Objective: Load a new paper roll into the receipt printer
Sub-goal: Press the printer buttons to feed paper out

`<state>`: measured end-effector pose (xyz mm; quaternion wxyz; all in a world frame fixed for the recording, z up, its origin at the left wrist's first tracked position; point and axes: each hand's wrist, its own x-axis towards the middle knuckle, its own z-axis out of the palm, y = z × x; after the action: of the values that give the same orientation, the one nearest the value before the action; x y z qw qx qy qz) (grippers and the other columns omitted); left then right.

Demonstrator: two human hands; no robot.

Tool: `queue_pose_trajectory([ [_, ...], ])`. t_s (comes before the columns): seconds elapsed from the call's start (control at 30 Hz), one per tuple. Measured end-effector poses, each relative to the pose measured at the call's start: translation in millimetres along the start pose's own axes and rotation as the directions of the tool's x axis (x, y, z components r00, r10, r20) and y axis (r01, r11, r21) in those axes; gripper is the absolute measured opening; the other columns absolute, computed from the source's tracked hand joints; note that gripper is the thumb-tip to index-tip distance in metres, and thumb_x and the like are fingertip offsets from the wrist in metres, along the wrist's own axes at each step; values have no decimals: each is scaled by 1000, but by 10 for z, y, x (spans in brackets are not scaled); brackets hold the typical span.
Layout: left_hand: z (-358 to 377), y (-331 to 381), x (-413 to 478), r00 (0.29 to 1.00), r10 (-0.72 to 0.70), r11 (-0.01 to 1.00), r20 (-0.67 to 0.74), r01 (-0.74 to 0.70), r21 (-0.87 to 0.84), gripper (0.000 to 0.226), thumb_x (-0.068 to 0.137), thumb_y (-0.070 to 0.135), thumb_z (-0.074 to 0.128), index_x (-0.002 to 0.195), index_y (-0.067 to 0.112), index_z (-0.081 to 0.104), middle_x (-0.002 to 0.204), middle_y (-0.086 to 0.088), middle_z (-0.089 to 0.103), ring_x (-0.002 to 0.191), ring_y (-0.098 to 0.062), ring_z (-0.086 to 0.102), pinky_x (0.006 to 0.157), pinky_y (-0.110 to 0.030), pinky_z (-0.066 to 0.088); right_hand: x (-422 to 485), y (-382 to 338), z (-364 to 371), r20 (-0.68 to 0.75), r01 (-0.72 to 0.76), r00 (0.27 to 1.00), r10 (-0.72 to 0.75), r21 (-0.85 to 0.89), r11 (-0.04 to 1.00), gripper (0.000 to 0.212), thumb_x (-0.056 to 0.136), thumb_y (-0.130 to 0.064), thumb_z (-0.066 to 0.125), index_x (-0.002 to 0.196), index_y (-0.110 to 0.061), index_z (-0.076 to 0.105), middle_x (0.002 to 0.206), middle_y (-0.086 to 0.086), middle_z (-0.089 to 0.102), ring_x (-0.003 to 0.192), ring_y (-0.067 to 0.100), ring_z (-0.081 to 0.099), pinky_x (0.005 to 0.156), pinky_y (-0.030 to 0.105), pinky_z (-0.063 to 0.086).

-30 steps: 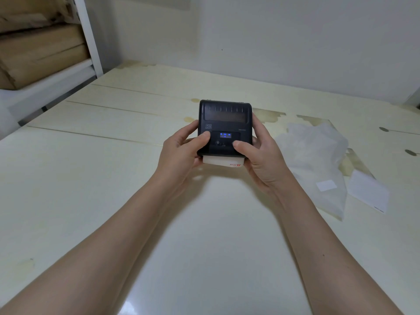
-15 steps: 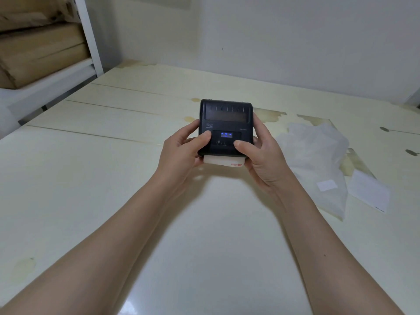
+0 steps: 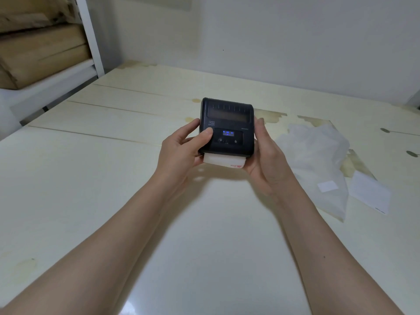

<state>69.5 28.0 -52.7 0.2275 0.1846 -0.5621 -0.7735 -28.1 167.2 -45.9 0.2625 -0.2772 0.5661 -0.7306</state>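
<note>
A small black receipt printer (image 3: 227, 119) with blue lights on its front panel is held just above the cream table (image 3: 91, 169). My left hand (image 3: 181, 151) grips its left side, thumb resting on the top near the panel. My right hand (image 3: 266, 155) cups its right side and underside. A strip of white paper (image 3: 223, 160) with a red mark sticks out of the printer's near edge. The printer's lid is closed, so any roll inside is hidden.
A crumpled clear plastic bag (image 3: 318, 160) lies to the right of my right hand, with a white card (image 3: 369, 192) beside it. A white shelf post (image 3: 89, 35) and cardboard boxes (image 3: 38, 48) stand at the far left. A wall runs behind the table.
My right thumb has come off the front panel and now sits along the printer's right side. The printer and my left hand have barely moved.
</note>
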Motion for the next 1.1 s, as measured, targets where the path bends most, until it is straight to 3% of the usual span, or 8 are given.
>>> queue_pose_trajectory([
  [0.37, -24, 11, 13, 1000, -10, 999, 4, 10, -44, 54, 89, 23, 71, 140, 19, 54, 112, -4, 76, 102, -24, 74, 92, -39, 57, -27, -38, 43, 27, 26, 999, -25, -32, 999, 59, 102, -55, 23, 145, -21, 44, 143, 12, 56, 132, 33, 53, 108, 61, 40],
  [0.5, -43, 41, 4, 999, -8, 996, 42, 12, -84, 42, 93, 25, 66, 133, 16, 61, 118, -2, 74, 98, -20, 74, 81, -29, 56, 7, -12, 23, -38, -39, 999, 37, -43, 998, 69, 95, -67, 23, 154, -31, 27, 141, 2, 60, 128, 25, 59, 109, 54, 41],
  [0.6, -73, 57, 31, 1000, 9, 994, 6, -8, -113, 37, 94, 24, 65, 129, 15, 64, 118, -2, 74, 96, -18, 73, 79, -27, 57, 21, 2, -3, -116, -103, 988, 101, -14, 995, 75, 92, -71, 24, 156, -32, 18, 131, -6, 63, 115, 20, 67, 98, 49, 53],
  [0.77, -126, 23, 76, 998, 6, 992, -65, -14, -125, 54, 89, 27, 72, 138, 14, 56, 120, -3, 73, 103, -23, 73, 80, -28, 57, 6, -36, -9, -189, -163, 969, 160, 3, 987, 76, 92, -72, 21, 155, -31, 19, 112, -11, 63, 95, 19, 75, 81, 58, 58],
  [1.0, -140, -18, 125, 993, -11, 988, -114, -7, -153, 53, 88, 25, 73, 137, 14, 57, 116, -3, 75, 98, -23, 75, 74, -26, 57, -43, -21, 20, -183, -227, 959, 219, -27, 973, 77, 91, -72, 19, 156, -31, 15, 138, 3, 57, 94, 20, 75, 81, 63, 56],
  [1.1, -159, -32, 155, 991, -13, 988, -131, -7, -151, 53, 87, 26, 73, 136, 14, 58, 114, -3, 75, 96, -23, 75, 72, -26, 56, -50, -19, 23, -180, -248, 954, 238, -33, 968, 75, 91, -72, 20, 156, -33, 17, 140, 5, 55, 93, 18, 75, 80, 60, 58],
])
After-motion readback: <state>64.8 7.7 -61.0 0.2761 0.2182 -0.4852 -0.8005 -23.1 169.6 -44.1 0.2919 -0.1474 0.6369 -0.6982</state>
